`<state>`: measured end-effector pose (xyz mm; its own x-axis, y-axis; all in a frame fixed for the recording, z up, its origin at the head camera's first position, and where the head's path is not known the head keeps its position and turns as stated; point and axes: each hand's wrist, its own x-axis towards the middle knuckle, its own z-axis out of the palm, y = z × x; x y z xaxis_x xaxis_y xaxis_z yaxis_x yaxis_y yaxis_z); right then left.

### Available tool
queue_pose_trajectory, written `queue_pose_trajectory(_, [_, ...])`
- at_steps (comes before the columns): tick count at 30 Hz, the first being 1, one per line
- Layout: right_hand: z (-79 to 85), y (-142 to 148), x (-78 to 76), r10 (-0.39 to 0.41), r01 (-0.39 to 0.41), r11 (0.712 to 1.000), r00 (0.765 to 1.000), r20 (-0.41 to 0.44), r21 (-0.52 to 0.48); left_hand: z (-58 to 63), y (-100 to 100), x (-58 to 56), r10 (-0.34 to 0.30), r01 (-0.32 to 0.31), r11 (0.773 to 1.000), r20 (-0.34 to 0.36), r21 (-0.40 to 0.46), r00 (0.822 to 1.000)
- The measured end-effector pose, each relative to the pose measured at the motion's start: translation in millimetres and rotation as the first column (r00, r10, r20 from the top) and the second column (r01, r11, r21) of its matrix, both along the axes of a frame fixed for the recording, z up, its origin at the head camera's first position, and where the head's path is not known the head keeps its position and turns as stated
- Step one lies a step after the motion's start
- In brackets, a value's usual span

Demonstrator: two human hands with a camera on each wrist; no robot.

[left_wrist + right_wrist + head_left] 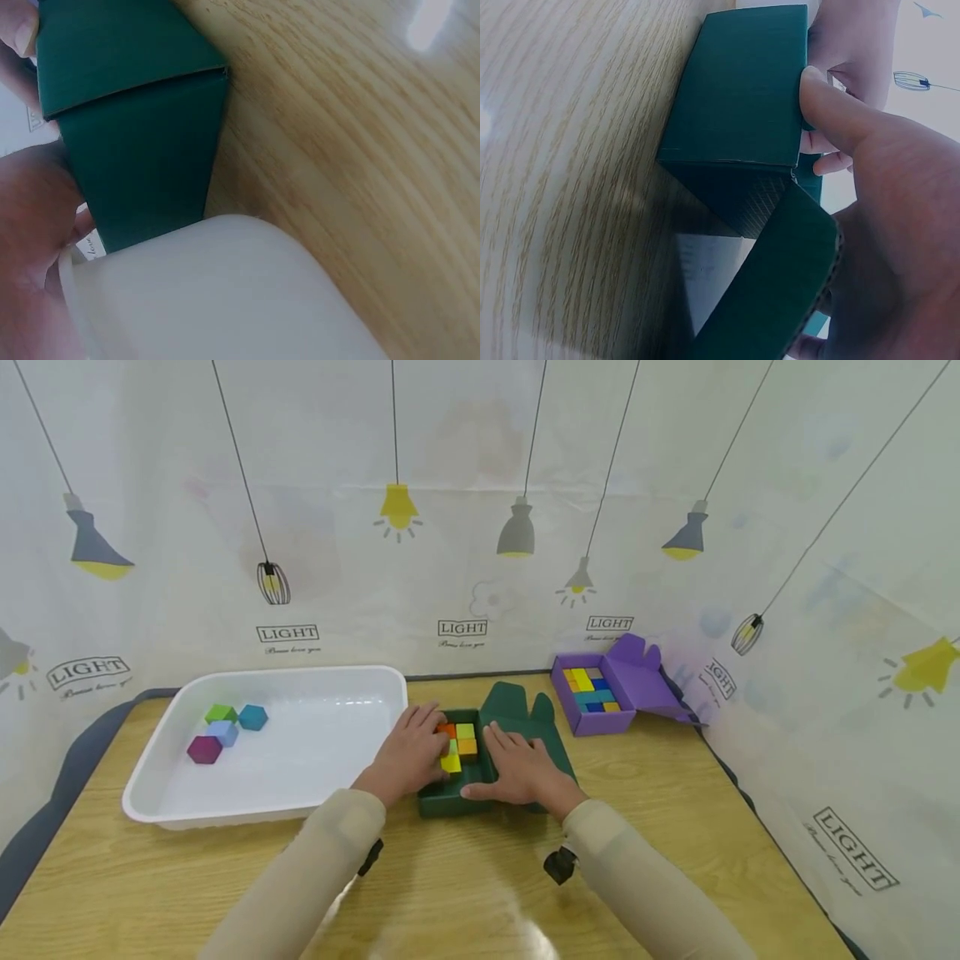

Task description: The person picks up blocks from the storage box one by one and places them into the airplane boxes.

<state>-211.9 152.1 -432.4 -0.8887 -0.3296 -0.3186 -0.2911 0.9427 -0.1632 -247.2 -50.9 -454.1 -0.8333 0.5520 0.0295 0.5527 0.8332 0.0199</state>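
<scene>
A green cardboard box [453,806] stands lidded open at the middle of the table, with orange and yellow blocks [467,739] inside. My left hand [408,752] reaches over its left wall, fingers bent down beside a yellow block [452,763]. Its thumb is hidden, and I cannot tell whether it pinches that block. My right hand [517,768] lies at the box's right side over the lid [551,743], fingers extended. In the right wrist view its thumb [832,105] rests on the rim of the front wall.
Left of the box stands a white tray [322,735] holding green, teal, light blue and maroon blocks [205,749]. A purple box [603,723] packed with colored blocks sits at the back right, lid folded out. A printed curtain [465,577] hangs behind the wooden table [465,893].
</scene>
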Motion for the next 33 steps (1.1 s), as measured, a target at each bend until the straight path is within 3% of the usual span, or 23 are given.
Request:
queue_pose_trajectory(5, [0.9, 0.7, 0.5, 0.001, -0.001, 1.000, 1.000, 0.013, -0.009, 11.7, -11.5, -0.6, -0.010, 0.011, 0.995, -0.013, 0.096, 1.000])
queue_pose_trajectory(9, [0.6, 2.5, 1.0, -0.008, 0.008, 1.000, 1.000, 0.021, -0.018, 28.7, -31.7, -3.3, 0.000, 0.010, 0.986, -0.062, 0.167, 0.998])
queue_pose_trajectory(13, [0.2, 3.7, 1.3, -0.004, 0.004, 0.999, 1.000, 0.009, -0.039, 43.5, -68.3, -4.2, 0.064, -0.046, 0.979, -0.090, 0.197, 0.994])
queue_pose_trajectory(16, [0.6, 3.2, 1.6, 0.004, -0.004, 0.999, 1.000, 0.004, -0.050, 48.1, -105.0, -2.9, 0.132, -0.114, 0.975, -0.082, 0.188, 0.988])
queue_pose_trajectory(20, [0.7, 2.8, 1.5, 0.003, -0.003, 0.999, 1.000, 0.004, -0.050, 46.8, -157.8, 1.2, 0.210, -0.199, 0.969, -0.062, 0.145, 0.976])
queue_pose_trajectory(25, [-1.2, 4.2, 1.5, 0.005, -0.005, 0.999, 1.000, 0.006, -0.048, 33.0, -214.8, 9.2, 0.321, -0.315, 0.943, -0.056, 0.105, 0.945])
queue_pose_trajectory(33, [-3.3, 4.0, 0.3, 0.015, -0.015, 0.999, 1.000, 0.008, -0.050, 20.6, -270.6, 18.9, 0.419, -0.411, 0.907, -0.106, 0.092, 0.902])
